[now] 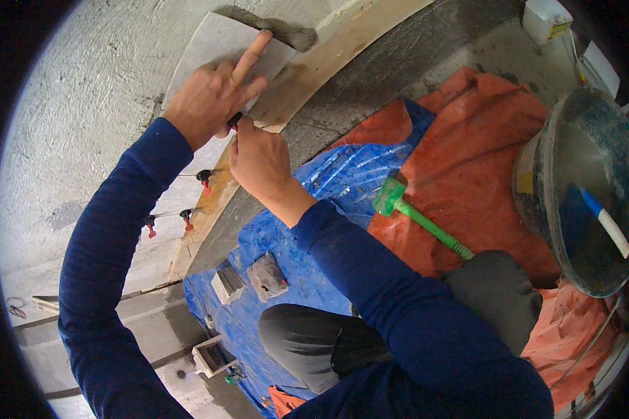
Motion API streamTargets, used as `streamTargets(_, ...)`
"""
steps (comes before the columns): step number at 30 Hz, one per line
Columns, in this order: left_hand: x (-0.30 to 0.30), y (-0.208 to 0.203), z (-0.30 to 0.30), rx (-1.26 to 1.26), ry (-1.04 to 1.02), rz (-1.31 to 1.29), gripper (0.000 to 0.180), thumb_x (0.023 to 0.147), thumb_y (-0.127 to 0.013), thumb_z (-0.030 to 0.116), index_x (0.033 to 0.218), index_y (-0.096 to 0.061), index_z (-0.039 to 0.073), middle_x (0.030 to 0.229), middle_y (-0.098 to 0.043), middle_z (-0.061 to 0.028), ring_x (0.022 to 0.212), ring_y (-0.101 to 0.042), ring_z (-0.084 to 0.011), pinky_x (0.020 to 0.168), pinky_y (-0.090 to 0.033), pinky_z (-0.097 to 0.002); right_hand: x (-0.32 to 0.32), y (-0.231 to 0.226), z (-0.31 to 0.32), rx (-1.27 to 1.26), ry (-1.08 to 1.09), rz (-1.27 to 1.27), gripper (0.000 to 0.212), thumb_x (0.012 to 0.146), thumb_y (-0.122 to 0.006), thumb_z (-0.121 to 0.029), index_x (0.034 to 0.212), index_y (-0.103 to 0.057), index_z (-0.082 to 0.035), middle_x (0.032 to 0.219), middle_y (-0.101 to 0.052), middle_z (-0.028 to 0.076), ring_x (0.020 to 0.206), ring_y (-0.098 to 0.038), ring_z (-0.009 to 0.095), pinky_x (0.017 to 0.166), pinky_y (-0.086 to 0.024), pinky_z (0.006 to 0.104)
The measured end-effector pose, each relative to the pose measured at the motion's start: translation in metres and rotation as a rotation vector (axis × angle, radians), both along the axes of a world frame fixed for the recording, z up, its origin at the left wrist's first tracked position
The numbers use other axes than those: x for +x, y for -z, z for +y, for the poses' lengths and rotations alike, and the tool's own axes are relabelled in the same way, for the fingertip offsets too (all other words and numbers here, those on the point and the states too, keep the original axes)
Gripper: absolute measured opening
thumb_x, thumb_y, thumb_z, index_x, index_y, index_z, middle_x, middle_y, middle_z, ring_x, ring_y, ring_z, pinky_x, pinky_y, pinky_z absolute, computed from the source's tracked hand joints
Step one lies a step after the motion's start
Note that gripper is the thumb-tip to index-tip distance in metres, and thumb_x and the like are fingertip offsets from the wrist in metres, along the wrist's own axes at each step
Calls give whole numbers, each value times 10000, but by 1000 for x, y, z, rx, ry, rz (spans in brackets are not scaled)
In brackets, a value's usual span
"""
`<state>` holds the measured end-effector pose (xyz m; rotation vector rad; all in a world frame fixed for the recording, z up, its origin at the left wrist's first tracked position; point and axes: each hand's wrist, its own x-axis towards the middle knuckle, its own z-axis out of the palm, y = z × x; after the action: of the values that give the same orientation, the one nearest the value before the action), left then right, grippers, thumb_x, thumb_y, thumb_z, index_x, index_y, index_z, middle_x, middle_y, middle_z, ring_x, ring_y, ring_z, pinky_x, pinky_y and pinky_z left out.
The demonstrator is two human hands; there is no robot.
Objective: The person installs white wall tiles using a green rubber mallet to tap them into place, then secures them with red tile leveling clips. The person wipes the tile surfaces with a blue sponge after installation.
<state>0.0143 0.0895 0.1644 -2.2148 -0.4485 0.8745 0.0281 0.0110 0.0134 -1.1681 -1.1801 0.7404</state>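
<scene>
My left hand [213, 101] lies on a pale grey tile [213, 45] against the wall, its index finger stretched toward the tile's far edge. Grey mortar [279, 31] shows beside that edge. Just below, my right hand [262, 157] is closed with thumb and fingertips around a small black and red tile levelling clip [235, 121]; the fingers partly hide it. More clips of this sort, such as one black and red clip [203, 180], stick out of the joints between the wall tiles [129, 255].
A wooden batten [328, 52] runs along the tiles. Blue sheeting [307, 265] and orange sheeting [461, 174] cover the floor. A green mallet [426, 223] lies on them near my knee. At right stands a dark bucket [538, 167] with a blue-and-white-handled tool [608, 223] in it.
</scene>
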Motion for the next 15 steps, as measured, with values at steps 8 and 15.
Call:
streamTargets(8,2,-1,1,-25,45,-35,756,486,-884,141,1183,-593,142,1709,-141,-198,1029,-668,-284,855,-598,-398,-9,5,-2,31,57,-78,175,872,-658,-85,1027,-608,-24,840,-721,189,783,-731,374,697,-583,462)
streamTargets(15,2,-2,0,4,74,22,817,494,-912,177,1252,-608,165,1714,-116,-185,1032,-674,-278,850,-601,-399,-13,9,-2,98,109,-30,140,888,-633,-71,1021,-618,-32,799,-704,172,740,-718,365,673,-574,467)
